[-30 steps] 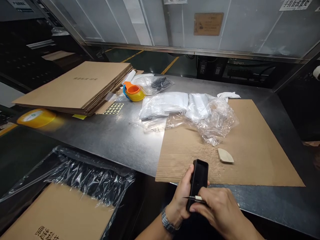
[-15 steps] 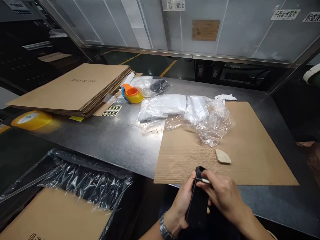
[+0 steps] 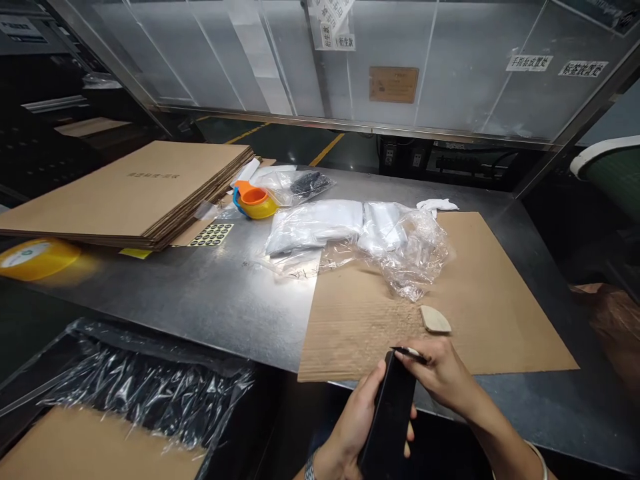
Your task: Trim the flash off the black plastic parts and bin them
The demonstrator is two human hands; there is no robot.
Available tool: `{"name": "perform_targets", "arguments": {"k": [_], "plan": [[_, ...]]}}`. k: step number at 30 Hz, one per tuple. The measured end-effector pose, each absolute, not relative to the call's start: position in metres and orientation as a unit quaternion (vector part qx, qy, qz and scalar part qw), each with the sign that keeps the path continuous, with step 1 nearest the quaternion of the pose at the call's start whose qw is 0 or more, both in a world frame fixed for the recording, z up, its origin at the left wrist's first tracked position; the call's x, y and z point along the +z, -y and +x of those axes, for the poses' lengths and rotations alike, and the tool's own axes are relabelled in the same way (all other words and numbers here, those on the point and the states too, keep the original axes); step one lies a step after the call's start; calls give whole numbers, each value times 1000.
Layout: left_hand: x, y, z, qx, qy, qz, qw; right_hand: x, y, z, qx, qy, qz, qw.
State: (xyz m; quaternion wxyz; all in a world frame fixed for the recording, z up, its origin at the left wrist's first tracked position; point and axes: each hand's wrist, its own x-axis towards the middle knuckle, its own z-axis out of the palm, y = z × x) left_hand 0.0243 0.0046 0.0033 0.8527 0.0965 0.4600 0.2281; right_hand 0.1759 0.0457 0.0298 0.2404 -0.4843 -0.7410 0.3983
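Case [image 3: 389, 420], black, is held in my L hand [image 3: 356, 410] at the bench's [image 3: 235, 293] near edge, R of ctr as I see it from afar. Going L to R: yellow tape roll [image 3: 43, 259] at far L, beside the carton stack [image 3: 135, 180]; nearer me, black liner [image 3: 145, 383] w/ a box [image 3: 95, 443] in it. Next, stickers [image 3: 212, 235] by the stack, orange-yellow dispenser [image 3: 257, 208], then clear bag [image 3: 420, 243] w/ white packs [image 3: 320, 223], partly over the cardboard [image 3: 480, 300]. L hand is curled round the case, thumb on one side, fingertips showing on the other. R hand [image 3: 443, 373] pinches a tool [image 3: 411, 353], light shaft & dark pointed tip, at the case's far end; can't tell if tip touches. Just beyond R hand, beige wedge [image 3: 436, 321] lies on the cardboard, white cloth [image 3: 438, 205] by its far edge.
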Motion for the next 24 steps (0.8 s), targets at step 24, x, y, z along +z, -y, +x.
{"name": "perform_targets", "arguments": {"k": [24], "plan": [[11,-9,27,448,-575,81,680,6,-13,157,502,551,-626,230]]}}
